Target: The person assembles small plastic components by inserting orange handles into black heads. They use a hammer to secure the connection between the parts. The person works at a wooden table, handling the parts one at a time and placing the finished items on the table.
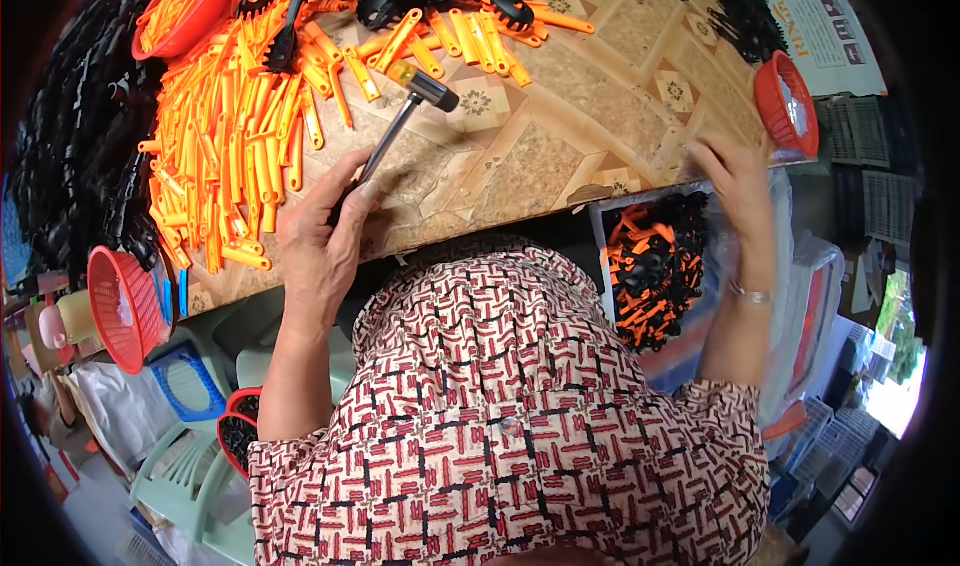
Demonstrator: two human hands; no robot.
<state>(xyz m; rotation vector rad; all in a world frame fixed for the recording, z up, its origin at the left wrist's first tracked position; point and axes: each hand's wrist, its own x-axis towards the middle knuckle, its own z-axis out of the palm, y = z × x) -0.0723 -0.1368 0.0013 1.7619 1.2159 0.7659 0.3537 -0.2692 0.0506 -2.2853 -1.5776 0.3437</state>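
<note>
My left hand (325,221) is closed round the dark grip of a small mallet (392,131). Its metal shaft slants up and away, and its yellow-and-black head is just above the table (560,116). A heap of orange plastic handles (235,146) lies just left of it, with more handles (480,41) scattered beyond the mallet's head. Over by the table's right front edge is my right hand (735,181), a little blurred, its fingers loosely bent and nothing visible in them. Black kitchen utensil heads (500,1) lie along the far side.
A red basket (785,106) stands at the table's right edge; another (125,306) is at the left. An orange-red basket (190,16) of handles sits far left, beside piled black parts (75,136). Below the right edge, a container holds black-and-orange pieces (655,271). Green chairs (185,476) stand lower left.
</note>
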